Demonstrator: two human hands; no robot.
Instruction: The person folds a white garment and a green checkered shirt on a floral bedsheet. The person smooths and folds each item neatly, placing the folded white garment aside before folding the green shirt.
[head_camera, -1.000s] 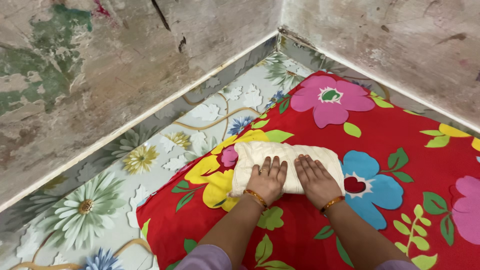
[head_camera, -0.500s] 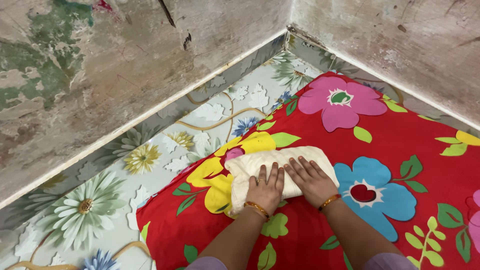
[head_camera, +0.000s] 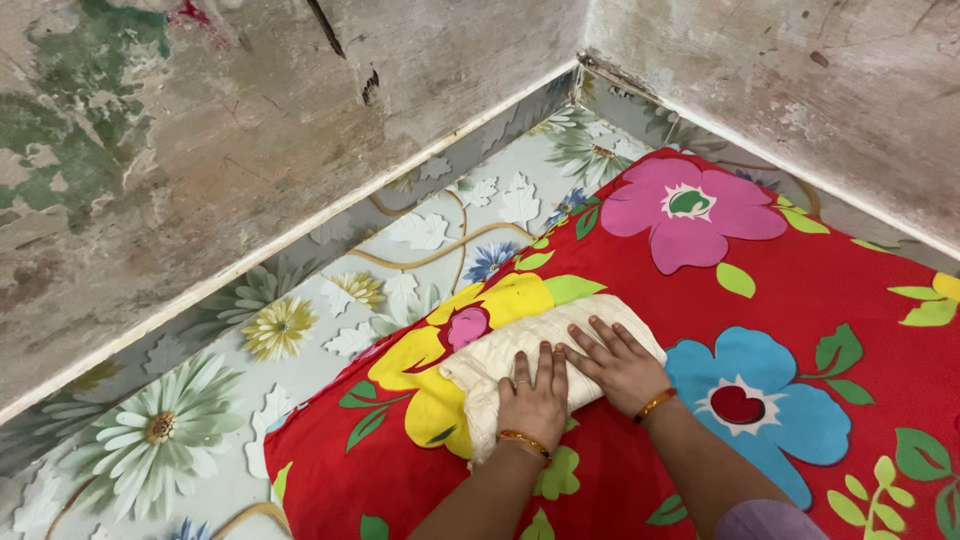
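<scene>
Both palms are down on the cream folded cloth (head_camera: 540, 345), which lies on the red flowered mattress (head_camera: 800, 290) near its corner by the patterned floor (head_camera: 300, 320), long axis running from lower left up to upper right. The left hand (head_camera: 535, 395) lies flat with fingers together on the near left end, gripping nothing, and the right hand (head_camera: 615, 365) is spread flat with fingers fanned over the right half, the two just beside each other. Against a second ago the bundle looks narrower and more slanted, and the hands have closed in.
</scene>
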